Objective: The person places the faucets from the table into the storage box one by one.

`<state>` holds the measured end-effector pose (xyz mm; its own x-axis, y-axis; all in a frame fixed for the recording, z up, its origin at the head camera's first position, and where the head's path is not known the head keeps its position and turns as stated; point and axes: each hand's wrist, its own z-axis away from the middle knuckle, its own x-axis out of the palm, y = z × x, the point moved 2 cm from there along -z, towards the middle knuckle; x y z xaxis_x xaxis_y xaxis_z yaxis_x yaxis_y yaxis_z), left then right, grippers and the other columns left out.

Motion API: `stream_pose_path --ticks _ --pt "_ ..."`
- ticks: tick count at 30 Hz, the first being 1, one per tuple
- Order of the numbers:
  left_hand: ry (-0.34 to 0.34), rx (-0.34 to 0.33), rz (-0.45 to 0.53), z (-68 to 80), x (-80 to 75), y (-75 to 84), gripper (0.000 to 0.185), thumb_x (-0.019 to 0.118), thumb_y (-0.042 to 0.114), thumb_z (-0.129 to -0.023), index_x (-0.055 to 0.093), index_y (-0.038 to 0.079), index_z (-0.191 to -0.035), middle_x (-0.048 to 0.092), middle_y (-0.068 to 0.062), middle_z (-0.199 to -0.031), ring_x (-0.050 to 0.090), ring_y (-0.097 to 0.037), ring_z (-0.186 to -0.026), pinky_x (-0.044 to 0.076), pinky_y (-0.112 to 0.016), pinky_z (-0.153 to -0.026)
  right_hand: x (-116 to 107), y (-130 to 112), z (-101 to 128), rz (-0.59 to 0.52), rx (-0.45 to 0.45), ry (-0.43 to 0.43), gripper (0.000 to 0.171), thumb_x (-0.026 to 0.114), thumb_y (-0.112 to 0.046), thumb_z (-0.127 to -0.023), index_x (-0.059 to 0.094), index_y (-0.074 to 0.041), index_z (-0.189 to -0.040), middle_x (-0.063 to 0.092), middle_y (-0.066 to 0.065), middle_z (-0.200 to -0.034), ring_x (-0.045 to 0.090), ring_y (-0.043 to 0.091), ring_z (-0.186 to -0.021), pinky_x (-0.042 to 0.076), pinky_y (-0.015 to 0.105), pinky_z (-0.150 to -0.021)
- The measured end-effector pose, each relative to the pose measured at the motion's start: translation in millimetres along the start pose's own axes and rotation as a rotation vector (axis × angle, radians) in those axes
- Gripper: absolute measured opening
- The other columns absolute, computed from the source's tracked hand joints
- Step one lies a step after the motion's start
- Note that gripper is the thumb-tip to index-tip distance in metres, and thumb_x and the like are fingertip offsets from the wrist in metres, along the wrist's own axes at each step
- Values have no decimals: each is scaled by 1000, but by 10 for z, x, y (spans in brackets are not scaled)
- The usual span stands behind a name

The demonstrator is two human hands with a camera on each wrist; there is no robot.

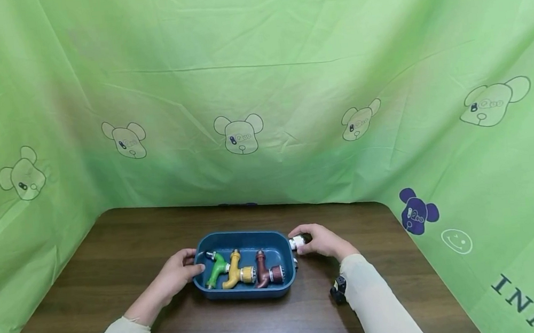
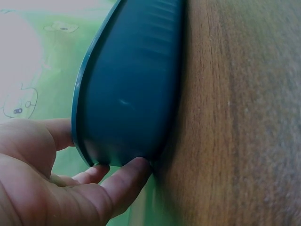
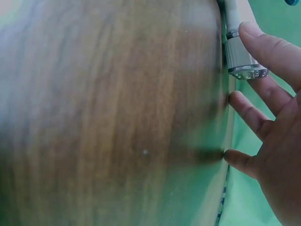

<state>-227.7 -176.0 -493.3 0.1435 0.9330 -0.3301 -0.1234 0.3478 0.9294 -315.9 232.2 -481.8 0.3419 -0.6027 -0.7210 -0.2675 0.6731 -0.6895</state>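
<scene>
A blue oblong tray stands on the wooden table and holds a green tap, a yellow tap and a brown tap side by side. My left hand rests against the tray's left end. In the left wrist view the thumb and fingers touch the tray's outer wall near its rim. My right hand lies just right of the tray over a small white and silver tap piece. The index finger touches that piece; the other fingers reach the table.
The dark wooden table is walled on three sides by a green cloth printed with bear heads. Bare wood lies on each side of the tray and in front of it. The tray sits in the middle, a little toward me.
</scene>
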Motion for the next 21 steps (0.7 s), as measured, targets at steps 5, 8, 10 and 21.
stream_pose_path --ticks 5,8,10,21 --pt "-2 6 6 -1 1 -9 54 69 13 -97 48 -5 -143 59 -22 -133 60 -30 -115 59 -41 -88 4 7 -2 -11 34 9 37 84 -10 -84 74 -22 -117 68 3 -116 58 23 -107 49 43 -97" --pt "-6 11 3 2 2 -18 55 69 13 -97 47 -6 -144 59 -23 -133 60 -30 -115 59 -41 -87 9 1 -3 -24 47 17 37 84 -9 -84 74 -23 -116 68 3 -116 58 23 -106 48 43 -97" --pt "-9 16 -1 7 3 -16 55 68 13 -97 47 -7 -144 59 -24 -133 60 -30 -115 59 -41 -87 13 6 -3 -23 45 21 37 84 -8 -83 74 -23 -116 68 4 -117 58 23 -106 48 44 -97" --pt "-12 28 28 0 2 -20 53 68 10 -96 48 -8 -142 60 -24 -132 61 -27 -112 59 -39 -85 26 44 -19 11 28 40 35 85 -10 -83 75 -24 -113 70 -1 -113 59 20 -106 47 44 -100"
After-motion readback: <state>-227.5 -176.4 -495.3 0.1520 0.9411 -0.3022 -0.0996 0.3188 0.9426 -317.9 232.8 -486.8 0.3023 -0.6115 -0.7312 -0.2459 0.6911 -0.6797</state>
